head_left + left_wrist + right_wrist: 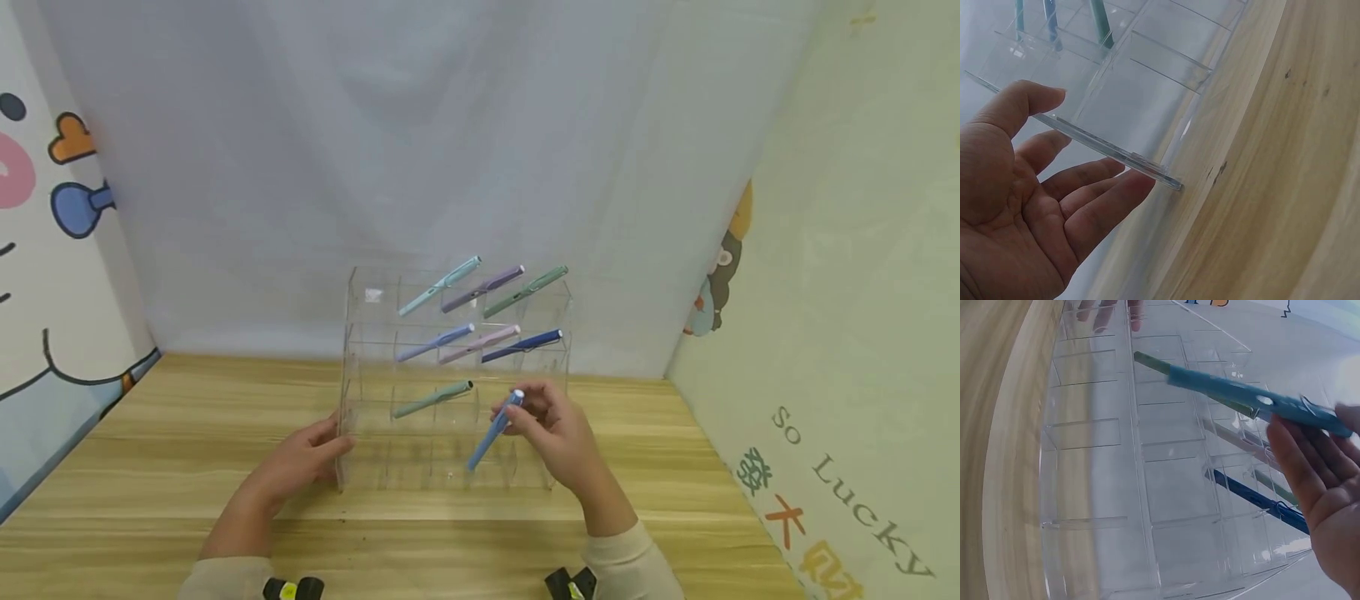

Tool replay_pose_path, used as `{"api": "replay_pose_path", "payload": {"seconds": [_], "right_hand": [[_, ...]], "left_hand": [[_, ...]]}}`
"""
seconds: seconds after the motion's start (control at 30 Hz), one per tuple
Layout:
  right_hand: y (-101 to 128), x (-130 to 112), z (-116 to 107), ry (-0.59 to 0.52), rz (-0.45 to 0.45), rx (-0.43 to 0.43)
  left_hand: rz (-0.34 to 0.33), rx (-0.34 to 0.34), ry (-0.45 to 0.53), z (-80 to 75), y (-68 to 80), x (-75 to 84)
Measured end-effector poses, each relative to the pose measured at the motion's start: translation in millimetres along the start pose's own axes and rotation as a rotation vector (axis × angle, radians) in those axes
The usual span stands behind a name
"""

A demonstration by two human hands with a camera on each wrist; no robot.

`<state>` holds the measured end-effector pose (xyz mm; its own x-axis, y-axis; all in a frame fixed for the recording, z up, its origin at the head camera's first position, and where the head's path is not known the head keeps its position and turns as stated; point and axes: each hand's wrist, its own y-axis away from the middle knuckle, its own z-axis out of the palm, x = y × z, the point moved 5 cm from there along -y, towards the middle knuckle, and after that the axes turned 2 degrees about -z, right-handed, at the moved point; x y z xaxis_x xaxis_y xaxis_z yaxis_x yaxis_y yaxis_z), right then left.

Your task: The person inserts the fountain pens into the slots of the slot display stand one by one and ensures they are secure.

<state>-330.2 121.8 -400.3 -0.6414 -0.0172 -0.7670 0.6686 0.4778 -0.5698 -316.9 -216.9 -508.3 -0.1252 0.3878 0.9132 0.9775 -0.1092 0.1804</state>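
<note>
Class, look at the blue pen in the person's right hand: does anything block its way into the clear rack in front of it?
Nothing visible does. The right hand holds the blue pen against the front of the clear rack. The green pen sits in the next slot to its left. The left hand steadies the rack's side, clear of the path.

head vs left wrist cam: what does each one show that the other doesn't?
Head only: the right hand pinching a blue pen in front of the clear acrylic organizer, seven pens resting in its compartments, and the whole tiered rack on the wooden table.

Left wrist only: close up, the left hand lies open with straight fingers against the organizer's side panel edge, near where it meets the table.

Both: the left hand at the organizer's left side, the wood surface, and pens in the compartments.
</note>
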Motion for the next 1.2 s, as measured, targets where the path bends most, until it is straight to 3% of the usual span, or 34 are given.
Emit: {"api": "replay_pose_path", "payload": {"seconds": [0.27, 0.5, 0.83, 1.2], "right_hand": [[-17, 5, -19, -0.077, -0.114, 0.338], [-22, 14, -19, -0.097, -0.198, 0.516], [-21, 35, -7, -0.058, -0.092, 0.513], [-23, 48, 5, -0.093, -0.064, 0.460]], "left_hand": [[-0.001, 0.013, -0.005, 0.7, 0.2, 0.9], [0.013, 0.004, 0.018, 2.6, 0.0, 0.9], [0.023, 0.010, 0.025, 3.5, 0.5, 5.1], [0.024, 0.012, 0.023, 1.1, 0.9, 2.3]]}}
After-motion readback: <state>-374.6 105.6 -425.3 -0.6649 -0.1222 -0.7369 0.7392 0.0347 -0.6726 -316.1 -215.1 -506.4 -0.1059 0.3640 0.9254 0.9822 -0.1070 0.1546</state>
